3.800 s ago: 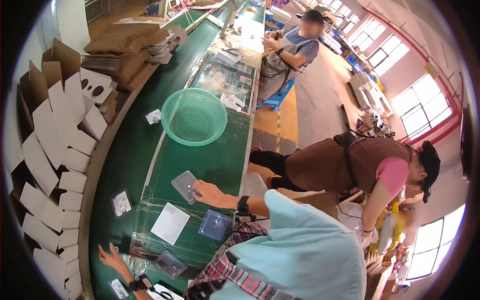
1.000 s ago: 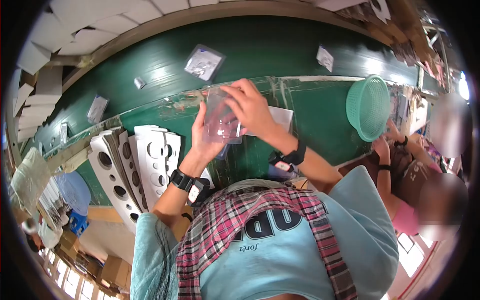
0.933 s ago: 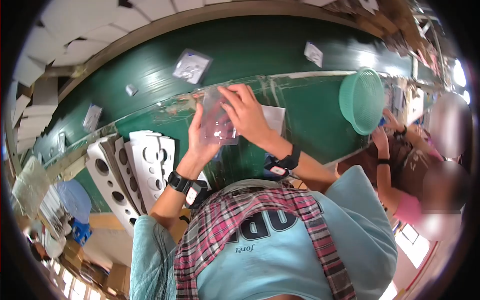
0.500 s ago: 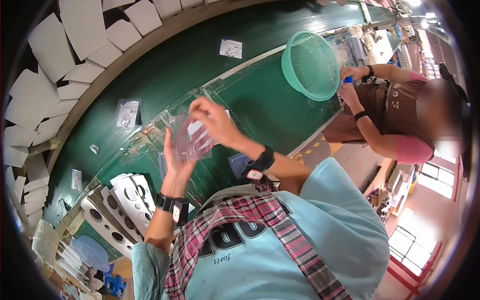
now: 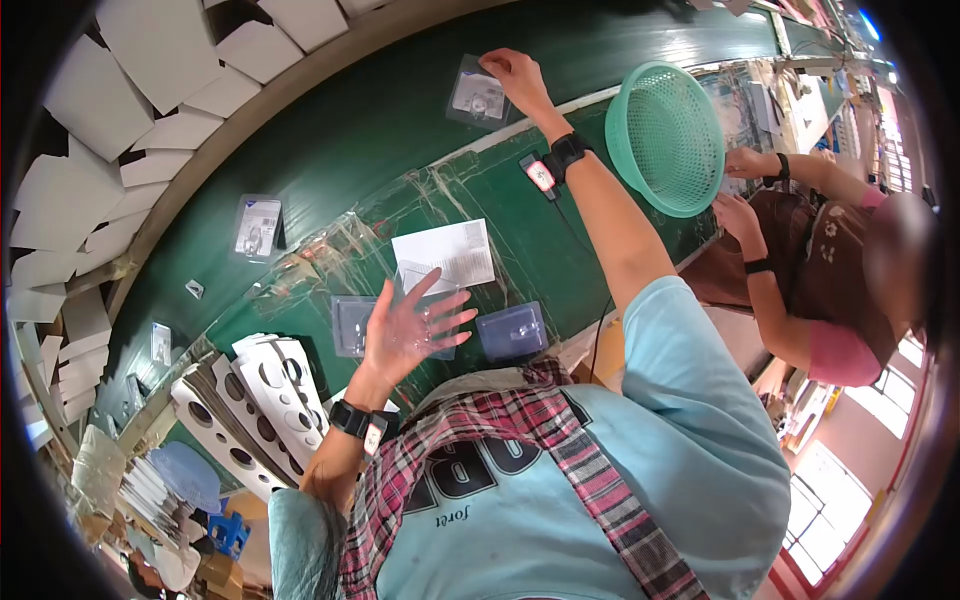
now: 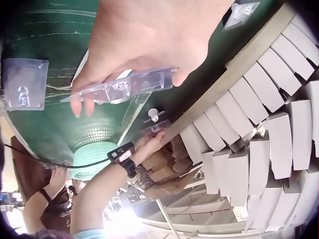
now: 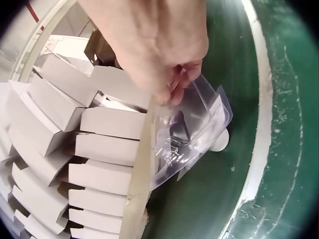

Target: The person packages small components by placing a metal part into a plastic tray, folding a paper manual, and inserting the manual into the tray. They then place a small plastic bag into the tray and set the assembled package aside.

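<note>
Reading clock directions in the head view, dial centred on the left hand (image 5: pixel 408 330). Right hand (image 5: pixel 517 82) was out at 1 o'clock, thumb and fingers clamped on the 1 o'clock corner of a carded pack (image 5: pixel 477 98). Pack sat at the conveyor belt (image 5: pixel 350 150), tilted in the right wrist view; whether its lower edge touched the belt could not be told. White card and a grey part showed through its clear plastic; a white round piece (image 7: pixel 220 141) stuck out just beside its edge.

Left hand: fingers straight and spread apart in the head view, palm up, with a clear plastic shell (image 6: pixel 122 90) lying along the palm side between thumb and fingers.

Surroundings: white sheet (image 5: pixel 450 250) on the desk (image 5: pixel 570 235) at 1 o'clock, near the left fingertips. Blue-tinted tray (image 5: pixel 513 332) at 3 o'clock, flat on the desk. Second carded pack (image 5: pixel 258 228) lay on the belt at 10 o'clock, well apart from both hands. Green basket (image 5: pixel 665 140) stood at 2 o'clock, a person's hand (image 5: pixel 742 164) just beside it. Punched white cards (image 5: pixel 270 400) were stacked at 8 o'clock; white cartons (image 5: pixel 160 60) lined the belt's far side, around 10 to 11 o'clock.
</note>
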The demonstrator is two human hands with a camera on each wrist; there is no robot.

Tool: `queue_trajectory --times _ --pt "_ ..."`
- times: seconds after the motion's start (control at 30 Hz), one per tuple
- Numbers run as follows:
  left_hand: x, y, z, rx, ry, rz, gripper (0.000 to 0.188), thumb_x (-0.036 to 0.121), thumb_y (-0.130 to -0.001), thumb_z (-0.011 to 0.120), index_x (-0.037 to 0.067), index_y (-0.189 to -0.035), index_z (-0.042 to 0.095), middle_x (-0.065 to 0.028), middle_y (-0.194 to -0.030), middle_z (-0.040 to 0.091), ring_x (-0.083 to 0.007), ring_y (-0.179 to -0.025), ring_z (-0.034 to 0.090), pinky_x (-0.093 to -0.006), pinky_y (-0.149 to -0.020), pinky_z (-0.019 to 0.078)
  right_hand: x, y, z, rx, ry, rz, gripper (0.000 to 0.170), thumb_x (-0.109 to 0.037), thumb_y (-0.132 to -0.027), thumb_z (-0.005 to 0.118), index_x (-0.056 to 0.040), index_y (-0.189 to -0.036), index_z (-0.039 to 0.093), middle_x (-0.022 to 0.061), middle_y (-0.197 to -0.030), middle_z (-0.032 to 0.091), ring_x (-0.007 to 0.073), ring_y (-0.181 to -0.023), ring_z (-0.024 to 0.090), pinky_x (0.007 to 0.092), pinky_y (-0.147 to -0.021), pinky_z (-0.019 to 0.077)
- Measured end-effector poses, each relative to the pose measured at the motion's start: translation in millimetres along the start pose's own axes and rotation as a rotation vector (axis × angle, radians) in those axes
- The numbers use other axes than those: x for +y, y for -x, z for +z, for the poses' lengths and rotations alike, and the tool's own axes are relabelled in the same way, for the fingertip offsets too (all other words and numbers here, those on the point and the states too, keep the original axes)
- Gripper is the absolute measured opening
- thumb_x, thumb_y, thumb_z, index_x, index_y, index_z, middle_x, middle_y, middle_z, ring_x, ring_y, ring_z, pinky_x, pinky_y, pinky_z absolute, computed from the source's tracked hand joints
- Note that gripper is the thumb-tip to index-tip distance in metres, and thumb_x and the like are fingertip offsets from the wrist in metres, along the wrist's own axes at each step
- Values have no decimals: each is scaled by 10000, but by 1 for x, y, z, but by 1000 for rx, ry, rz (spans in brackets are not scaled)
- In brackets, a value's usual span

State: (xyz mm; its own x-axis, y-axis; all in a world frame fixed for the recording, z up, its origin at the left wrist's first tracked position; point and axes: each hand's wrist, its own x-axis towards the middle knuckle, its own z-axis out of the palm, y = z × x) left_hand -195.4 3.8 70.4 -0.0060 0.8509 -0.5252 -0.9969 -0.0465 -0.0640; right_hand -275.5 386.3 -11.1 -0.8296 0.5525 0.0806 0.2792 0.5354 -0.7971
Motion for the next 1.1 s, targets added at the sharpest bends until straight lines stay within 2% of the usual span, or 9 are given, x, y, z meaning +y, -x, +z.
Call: queue_trajectory --times 0.2,0.4,0.5,0.63,0.8,0.87,0.97,1.03,1.1 --pt "0 -5 2 -5 -3 -13 762 646 -902 334 169 -1477 187 -274 -1430 312 -444 -1282 373 -559 -1030 333 12 -4 22 66 138 -189 156 -162 -754 643 -76 -872 697 101 -752 623 286 -810 557 392 -797 437" --pt "5 -8 6 -19 -39 36 781 666 -890 334 184 -1482 169 -271 -1429 312 -436 -1286 371 -556 -1035 325 17 6 41 96 238 -203 196 -187 -719 684 -108 -899 688 74 -834 602 289 -901 511 379 -820 420" --pt "8 -8 7 -30 -33 68 791 664 -889 343 166 -1479 173 -272 -1431 308 -434 -1291 365 -556 -1037 323 17 6 42 46 220 -228 212 -188 -730 687 -97 -921 680 84 -866 603 292 -934 500 387 -830 418" --pt "9 -8 7 -13 16 122 826 654 -889 359 95 -1468 170 -274 -1434 300 -435 -1296 354 -554 -1041 324 -8 16 35 154 240 -260 231 -200 -780 675 -65 -968 667 105 -898 614 287 -906 526 377 -832 432" --pt "7 -7 18 14 -30 184 845 646 -896 353 30 -1444 168 -275 -1432 302 -421 -1281 382 -531 -1043 339 -95 123 4 -493 -486 135 286 -252 -861 628 -39 -1051 643 103 -914 630 165 -818 582 287 -726 472" --pt "2 -11 29 19 -110 154 851 654 -895 344 23 -1441 175 -272 -1433 302 -417 -1275 392 -526 -1043 341 -115 174 -6 -667 -421 16 275 -216 -916 564 -2 -1087 591 36 -854 582 102 -779 536 252 -715 459" --pt "-11 -16 37 -55 -241 63 856 666 -898 310 15 -1442 191 -258 -1395 374 -383 -1275 408 -508 -1039 347 -125 219 -30 -713 -455 252 177 -157 -930 527 -3 -1004 573 5 -796 565 82 -726 520 228 -654 436" --pt "-23 -8 34 21 -288 44 787 624 -926 310 14 -1422 269 -225 -1351 447 -319 -1252 448 -451 -1003 384 -100 245 -46 -538 -525 284 180 -152 -908 544 -1 -994 593 26 -792 585 98 -727 548 241 -657 452" --pt "-28 6 15 137 -626 114 690 546 -948 365 10 -1382 347 -190 -1316 489 -273 -1202 490 -407 -968 404 -66 267 -75 -408 -485 315 162 -134 -926 519 -13 -1002 595 -3 -769 558 76 -705 525 226 -652 441"
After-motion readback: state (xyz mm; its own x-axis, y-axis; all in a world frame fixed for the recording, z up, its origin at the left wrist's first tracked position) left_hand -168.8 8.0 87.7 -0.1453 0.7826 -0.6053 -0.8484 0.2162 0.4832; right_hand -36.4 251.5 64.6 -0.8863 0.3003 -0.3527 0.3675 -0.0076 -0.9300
